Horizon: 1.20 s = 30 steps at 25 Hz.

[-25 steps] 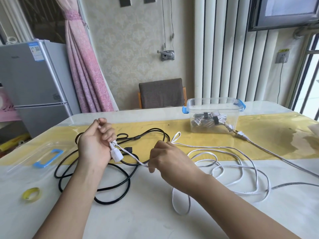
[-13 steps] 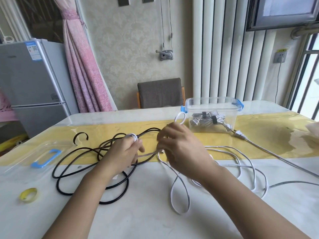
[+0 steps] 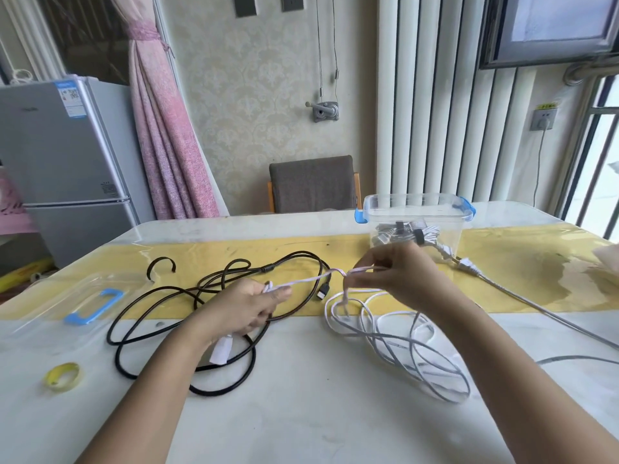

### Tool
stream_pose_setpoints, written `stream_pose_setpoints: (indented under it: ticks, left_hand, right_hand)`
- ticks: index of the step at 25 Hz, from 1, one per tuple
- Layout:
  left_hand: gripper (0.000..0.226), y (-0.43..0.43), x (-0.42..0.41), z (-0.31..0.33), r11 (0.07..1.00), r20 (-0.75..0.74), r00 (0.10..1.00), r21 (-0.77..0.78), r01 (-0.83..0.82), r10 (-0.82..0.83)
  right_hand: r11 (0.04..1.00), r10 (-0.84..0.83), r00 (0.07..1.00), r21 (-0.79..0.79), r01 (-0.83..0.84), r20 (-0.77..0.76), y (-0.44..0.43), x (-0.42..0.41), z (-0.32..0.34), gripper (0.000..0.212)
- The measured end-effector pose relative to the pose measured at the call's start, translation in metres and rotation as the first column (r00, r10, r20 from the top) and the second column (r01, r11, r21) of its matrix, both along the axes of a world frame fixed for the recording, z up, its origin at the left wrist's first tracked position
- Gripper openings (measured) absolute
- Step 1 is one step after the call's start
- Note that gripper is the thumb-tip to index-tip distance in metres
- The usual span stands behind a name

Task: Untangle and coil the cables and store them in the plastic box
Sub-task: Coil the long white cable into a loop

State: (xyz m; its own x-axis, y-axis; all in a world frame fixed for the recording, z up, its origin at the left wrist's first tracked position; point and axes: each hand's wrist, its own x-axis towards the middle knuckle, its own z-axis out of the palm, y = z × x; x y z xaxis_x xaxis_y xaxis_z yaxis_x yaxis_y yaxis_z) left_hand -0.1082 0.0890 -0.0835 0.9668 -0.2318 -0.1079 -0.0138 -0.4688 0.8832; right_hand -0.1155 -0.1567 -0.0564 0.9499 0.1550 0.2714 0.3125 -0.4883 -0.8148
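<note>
Tape roll, a glossy yellow ring, lies flat at eight o'clock on the table, close to the left edge. At its one o'clock rests a clear lid with a blue handle, lying partly on the shiny yellow runner. The black cable, smooth and round, sprawls in loose overlapping loops, and its USB end points toward the white strand.

The left hand hovers over those loops with its fingers curled, pinching the white cable between thumb and fingertips. A flat white plug hangs below the wrist. From there a thin strand runs tight toward two o'clock to the right hand, whose bent fingers nip it at their tips. Below that hand the rest of the white cable lies in a tangle of slack oval loops on the pale tabletop.

The plastic box, clear with rounded corners and blue latches, stands just behind the right hand at twelve o'clock, with tied bundles inside. A grey cable trails from beside it toward four o'clock. A broad stretch of smooth tabletop lies at six o'clock between the forearms.
</note>
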Motion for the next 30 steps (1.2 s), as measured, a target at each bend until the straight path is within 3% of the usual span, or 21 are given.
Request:
stream_pose_setpoints:
  ticks: [2, 4, 6, 8, 9, 12, 13, 15, 16, 17, 19, 20, 22, 24, 26, 27, 30]
  left_hand:
    - [0.057, 0.005, 0.003, 0.000, 0.997, -0.005, 1.000, -0.079, 0.007, -0.007]
    - [0.052, 0.012, -0.002, 0.004, 0.980, -0.111, 0.981, -0.138, 0.140, -0.156]
    - [0.054, 0.021, -0.008, 0.008, 0.932, -0.199, 0.919, -0.206, 0.300, -0.340]
    - [0.052, 0.033, -0.007, 0.011, 0.857, -0.189, 0.879, -0.384, 0.344, -0.438]
    - [0.048, 0.041, -0.003, 0.010, 0.778, -0.170, 0.849, -0.518, 0.355, -0.500]
    - [0.040, 0.051, 0.004, 0.012, 0.373, -0.043, 0.647, -0.845, 0.383, -0.761]
    - [0.039, 0.049, 0.004, 0.013, 0.328, -0.023, 0.630, -0.868, 0.372, -0.777]
    - [0.039, 0.039, 0.004, 0.012, 0.348, -0.046, 0.626, -0.861, 0.370, -0.779]
    - [0.039, 0.032, 0.005, 0.011, 0.360, -0.067, 0.613, -0.857, 0.369, -0.788]
    - [0.039, 0.025, 0.006, 0.009, 0.386, -0.095, 0.613, -0.848, 0.363, -0.785]
    - [0.041, 0.015, 0.008, 0.003, 0.479, -0.155, 0.647, -0.799, 0.362, -0.747]
    - [0.043, 0.013, 0.008, 0.002, 0.530, -0.184, 0.668, -0.768, 0.361, -0.721]
    - [0.045, 0.011, 0.006, 0.002, 0.565, -0.217, 0.673, -0.746, 0.353, -0.707]
    - [0.044, 0.007, 0.002, 0.004, 0.599, -0.246, 0.680, -0.722, 0.347, -0.690]
    - [0.045, 0.006, 0.001, 0.005, 0.637, -0.269, 0.684, -0.679, 0.365, -0.678]
    - [0.045, 0.005, 0.001, 0.005, 0.617, -0.266, 0.657, -0.686, 0.385, -0.705]
    - [0.036, 0.002, 0.003, 0.005, 0.428, -0.182, 0.528, -0.814, 0.393, -0.830]
  right_hand:
    - [0.983, -0.016, 1.000, 0.184, 0.015, 0.002, -0.009, 0.001, 0.005, 0.011]
    - [0.939, -0.126, 0.992, 0.327, 0.110, 0.029, -0.014, 0.004, 0.005, 0.010]
    - [0.879, -0.287, 0.957, 0.411, 0.242, 0.050, -0.019, 0.010, 0.002, 0.013]
    - [0.824, -0.452, 0.890, 0.412, 0.388, 0.066, -0.031, 0.015, 0.001, 0.016]
    - [0.806, -0.523, 0.849, 0.371, 0.462, 0.078, -0.040, 0.017, 0.000, 0.019]
    - [0.773, -0.626, 0.777, 0.187, 0.606, 0.072, -0.061, 0.025, -0.007, 0.022]
    - [0.762, -0.647, 0.757, 0.043, 0.646, 0.092, -0.060, 0.028, -0.012, 0.023]
    - [0.669, -0.640, 0.719, -0.264, 0.694, 0.270, -0.045, 0.032, -0.023, 0.027]
    - [0.674, -0.578, 0.727, -0.286, 0.681, 0.370, -0.033, 0.030, -0.026, 0.034]
    - [0.758, -0.474, 0.770, -0.247, 0.604, 0.427, -0.019, 0.025, -0.026, 0.044]
    - [0.961, -0.139, 0.871, -0.147, 0.233, 0.471, 0.012, 0.006, -0.020, 0.054]
    - [0.989, 0.043, 0.904, -0.147, 0.023, 0.426, 0.027, -0.005, -0.018, 0.054]
    - [0.956, 0.280, 0.930, -0.158, -0.248, 0.236, 0.045, -0.017, -0.021, 0.043]
    - [0.928, 0.373, 0.927, -0.044, -0.371, 0.035, 0.051, -0.020, -0.026, 0.022]
    - [0.936, 0.352, 0.935, 0.009, -0.353, 0.050, 0.050, -0.015, -0.028, 0.010]
    - [0.943, 0.330, 0.940, 0.018, -0.333, 0.088, 0.048, -0.012, -0.027, 0.013]
    - [0.939, 0.300, 0.933, 0.110, -0.325, 0.197, 0.040, -0.006, -0.023, 0.011]
